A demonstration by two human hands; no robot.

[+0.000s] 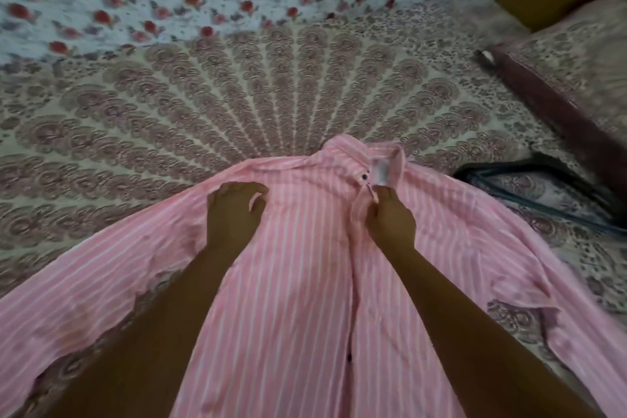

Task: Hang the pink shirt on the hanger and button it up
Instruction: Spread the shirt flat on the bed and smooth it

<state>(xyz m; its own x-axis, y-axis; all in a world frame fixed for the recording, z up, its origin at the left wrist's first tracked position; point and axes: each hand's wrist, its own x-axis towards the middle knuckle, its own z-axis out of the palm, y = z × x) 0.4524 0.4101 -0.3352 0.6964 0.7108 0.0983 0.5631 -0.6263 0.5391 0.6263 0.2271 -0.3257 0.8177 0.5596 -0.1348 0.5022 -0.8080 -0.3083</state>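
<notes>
Head view: the pink shirt point(305, 282) lies spread on the bed point(169, 105), lower centre. The left hand point(235, 210) curls its fingers into the cloth, and the right hand point(390, 219) pinches the front edge just below the collar point(359, 153). The dark hanger point(543, 190) lies at mid right.

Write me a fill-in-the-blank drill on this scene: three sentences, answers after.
1. The striped shirt spread on the bed is ___ in colour.
2. The right hand pinches the shirt's front edge just below the ___.
3. The dark hanger lies on the bed, outside the shirt, on the person's ___ side.
Answers: pink; collar; right.
</notes>
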